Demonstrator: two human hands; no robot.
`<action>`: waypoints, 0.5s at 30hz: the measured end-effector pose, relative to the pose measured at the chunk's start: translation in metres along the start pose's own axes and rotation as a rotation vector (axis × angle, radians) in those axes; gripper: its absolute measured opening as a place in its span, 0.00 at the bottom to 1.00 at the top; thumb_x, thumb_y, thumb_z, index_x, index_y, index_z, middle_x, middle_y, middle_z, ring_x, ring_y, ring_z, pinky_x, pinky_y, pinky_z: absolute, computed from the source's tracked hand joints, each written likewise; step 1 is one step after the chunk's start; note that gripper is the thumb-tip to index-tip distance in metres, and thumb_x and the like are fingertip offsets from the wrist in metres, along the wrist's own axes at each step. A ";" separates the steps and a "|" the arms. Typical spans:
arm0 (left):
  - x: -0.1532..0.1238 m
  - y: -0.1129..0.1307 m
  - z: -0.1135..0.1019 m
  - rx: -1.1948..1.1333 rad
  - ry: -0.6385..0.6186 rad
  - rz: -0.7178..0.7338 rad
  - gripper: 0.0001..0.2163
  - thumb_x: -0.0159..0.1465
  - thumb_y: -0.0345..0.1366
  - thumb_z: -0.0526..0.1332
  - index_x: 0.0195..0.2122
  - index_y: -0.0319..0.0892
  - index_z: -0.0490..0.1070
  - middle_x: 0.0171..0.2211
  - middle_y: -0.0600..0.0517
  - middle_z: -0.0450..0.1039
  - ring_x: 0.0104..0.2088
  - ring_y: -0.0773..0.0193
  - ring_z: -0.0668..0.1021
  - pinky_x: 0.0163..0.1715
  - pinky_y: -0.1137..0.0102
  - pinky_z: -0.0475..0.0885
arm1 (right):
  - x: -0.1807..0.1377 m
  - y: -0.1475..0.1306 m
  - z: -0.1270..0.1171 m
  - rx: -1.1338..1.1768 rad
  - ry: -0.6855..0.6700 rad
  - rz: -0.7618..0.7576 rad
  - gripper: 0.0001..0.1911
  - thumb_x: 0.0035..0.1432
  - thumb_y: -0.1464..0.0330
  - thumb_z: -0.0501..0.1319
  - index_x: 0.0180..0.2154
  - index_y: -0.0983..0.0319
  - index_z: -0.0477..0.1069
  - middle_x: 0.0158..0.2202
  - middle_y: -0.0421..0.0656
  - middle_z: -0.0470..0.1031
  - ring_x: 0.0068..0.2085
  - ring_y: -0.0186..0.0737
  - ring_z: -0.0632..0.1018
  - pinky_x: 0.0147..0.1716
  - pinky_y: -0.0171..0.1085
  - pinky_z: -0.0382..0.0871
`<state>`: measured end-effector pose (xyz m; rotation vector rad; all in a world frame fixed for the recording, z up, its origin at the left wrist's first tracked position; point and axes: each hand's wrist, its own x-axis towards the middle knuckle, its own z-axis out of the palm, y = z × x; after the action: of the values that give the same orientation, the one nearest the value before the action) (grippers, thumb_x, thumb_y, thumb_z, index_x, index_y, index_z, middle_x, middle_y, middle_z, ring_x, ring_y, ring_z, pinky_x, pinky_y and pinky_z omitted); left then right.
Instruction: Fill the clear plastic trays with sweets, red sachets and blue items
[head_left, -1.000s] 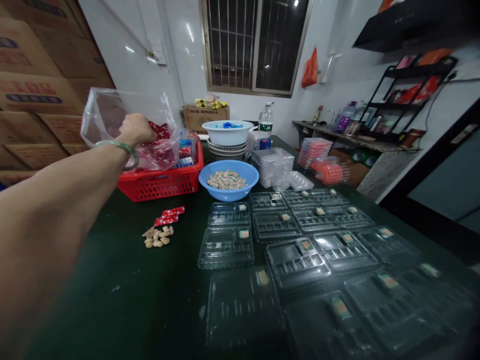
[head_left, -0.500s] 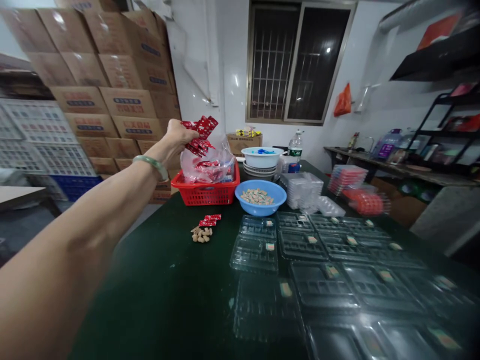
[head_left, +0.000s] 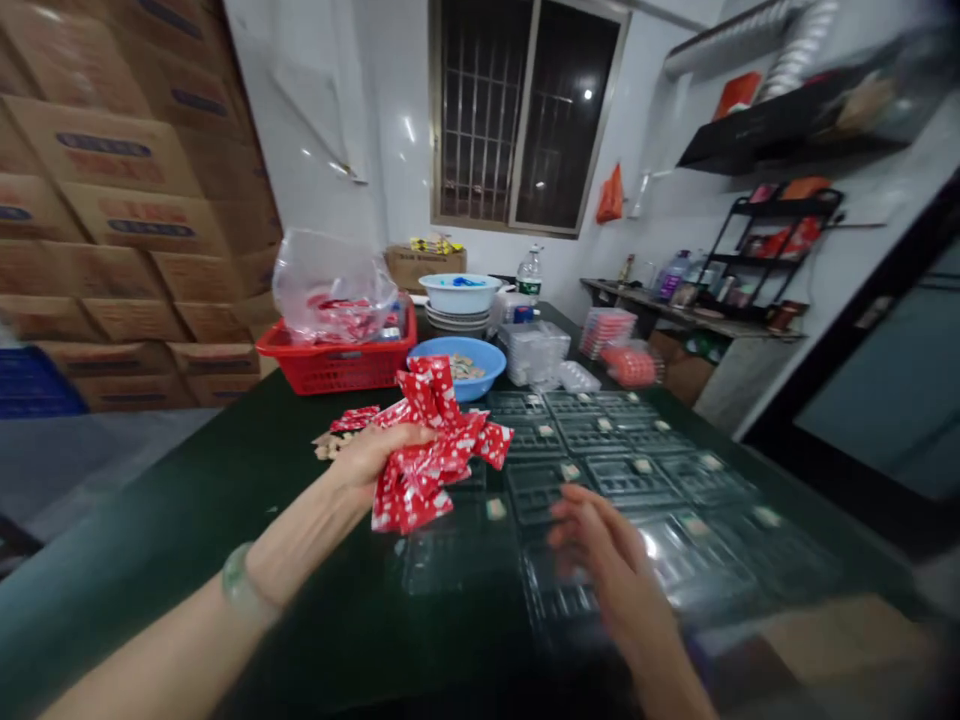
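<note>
Evidently, the step in hand is the handling of loose packets as a bunch. The left grip [head_left: 375, 455] is closed around several red packets [head_left: 427, 470], raised above the table [head_left: 337, 640] beside the leftmost of the clear trays [head_left: 626, 482]. The right grip [head_left: 600, 545], blurred, with fingers loosely parted, appears to have hold of nothing; it hangs over the trays, apart from the packets. The next move, as judged, calls for the right grip to single out one packet while the left secures the remainder.
</note>
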<state>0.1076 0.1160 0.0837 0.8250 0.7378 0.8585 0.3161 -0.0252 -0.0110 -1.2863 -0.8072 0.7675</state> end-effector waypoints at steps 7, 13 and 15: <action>0.005 -0.054 0.006 0.169 -0.031 0.060 0.10 0.43 0.25 0.69 0.27 0.36 0.74 0.25 0.47 0.76 0.24 0.58 0.78 0.28 0.69 0.75 | 0.031 -0.006 0.047 0.227 -0.253 0.029 0.14 0.52 0.58 0.61 0.31 0.63 0.68 0.22 0.37 0.68 0.21 0.31 0.70 0.15 0.29 0.63; 0.029 -0.070 -0.003 0.026 0.099 -0.329 0.10 0.44 0.28 0.68 0.29 0.35 0.76 0.29 0.42 0.77 0.30 0.51 0.78 0.34 0.62 0.75 | 0.051 0.001 0.029 0.218 -0.240 0.053 0.13 0.50 0.60 0.62 0.27 0.63 0.66 0.17 0.34 0.65 0.17 0.28 0.66 0.14 0.28 0.60; 0.044 -0.077 -0.008 -0.036 0.063 -0.451 0.09 0.46 0.31 0.68 0.30 0.35 0.76 0.31 0.44 0.77 0.30 0.54 0.79 0.33 0.66 0.75 | 0.062 -0.003 0.017 0.161 -0.217 0.032 0.11 0.51 0.61 0.61 0.26 0.63 0.66 0.16 0.34 0.65 0.17 0.28 0.66 0.15 0.28 0.60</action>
<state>0.1476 0.1256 0.0051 0.5681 0.9177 0.4915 0.3335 0.0361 -0.0012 -1.0862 -0.8805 0.9898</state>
